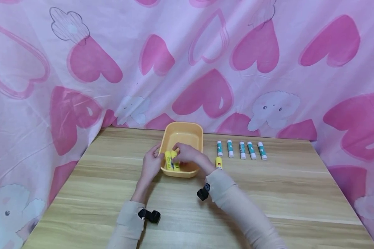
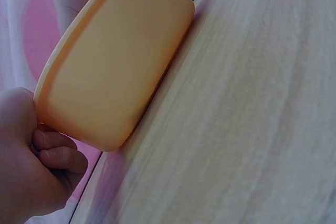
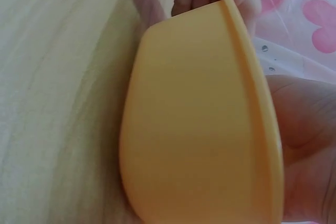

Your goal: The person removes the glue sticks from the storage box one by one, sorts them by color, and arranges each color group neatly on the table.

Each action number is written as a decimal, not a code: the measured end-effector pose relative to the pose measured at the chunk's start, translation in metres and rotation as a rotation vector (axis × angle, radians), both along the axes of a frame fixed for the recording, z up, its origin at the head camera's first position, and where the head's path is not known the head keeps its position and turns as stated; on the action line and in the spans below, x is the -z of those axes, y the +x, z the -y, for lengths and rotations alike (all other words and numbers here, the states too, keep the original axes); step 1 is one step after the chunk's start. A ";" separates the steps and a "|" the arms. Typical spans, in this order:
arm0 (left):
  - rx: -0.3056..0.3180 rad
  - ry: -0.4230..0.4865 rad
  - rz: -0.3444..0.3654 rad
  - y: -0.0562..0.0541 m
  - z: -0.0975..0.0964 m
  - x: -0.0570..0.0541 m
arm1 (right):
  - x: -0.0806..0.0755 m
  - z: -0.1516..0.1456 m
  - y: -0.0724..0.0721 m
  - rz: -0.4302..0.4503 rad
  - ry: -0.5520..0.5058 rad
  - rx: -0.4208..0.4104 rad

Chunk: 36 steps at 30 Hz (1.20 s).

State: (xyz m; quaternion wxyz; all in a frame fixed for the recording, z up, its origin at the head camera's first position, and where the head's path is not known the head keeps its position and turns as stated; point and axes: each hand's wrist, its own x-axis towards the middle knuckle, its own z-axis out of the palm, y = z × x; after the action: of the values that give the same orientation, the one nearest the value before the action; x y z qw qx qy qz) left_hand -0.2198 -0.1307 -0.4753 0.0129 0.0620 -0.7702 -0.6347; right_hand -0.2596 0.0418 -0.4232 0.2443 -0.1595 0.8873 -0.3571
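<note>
Two hands work at the orange tub [image 1: 183, 136] mid-table. My left hand [image 1: 151, 164] curls its fingers [image 2: 59, 150] round the tub's near-left rim. My right hand [image 1: 188, 155] reaches over the rim to two yellow glue sticks [image 1: 172, 160] inside; its fingertips are hidden, so I cannot tell their grip. Another yellow stick [image 1: 218, 162] peeks out behind that wrist. Farther right lie five green-and-white sticks [image 1: 242, 149] in a row.

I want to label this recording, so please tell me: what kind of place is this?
Probably a makeshift tabletop set at home, not a workshop: a wooden table backed by a pink heart-print sheet hung as a backdrop, with glue sticks laid in a row beside an orange tub.
</note>
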 end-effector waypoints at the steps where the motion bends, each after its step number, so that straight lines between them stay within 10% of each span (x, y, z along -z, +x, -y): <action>1: -0.001 0.003 0.003 0.000 0.000 0.000 | 0.001 0.000 0.000 0.002 0.003 -0.001; 36: -0.006 -0.001 -0.007 -0.001 0.001 0.003 | -0.007 -0.012 0.007 -0.112 -0.125 0.093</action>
State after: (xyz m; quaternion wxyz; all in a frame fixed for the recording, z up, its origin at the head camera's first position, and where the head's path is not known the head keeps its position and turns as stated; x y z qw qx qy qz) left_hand -0.2213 -0.1313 -0.4782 0.0178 0.0622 -0.7702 -0.6345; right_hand -0.2523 0.0543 -0.4161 0.1673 -0.1528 0.8820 -0.4132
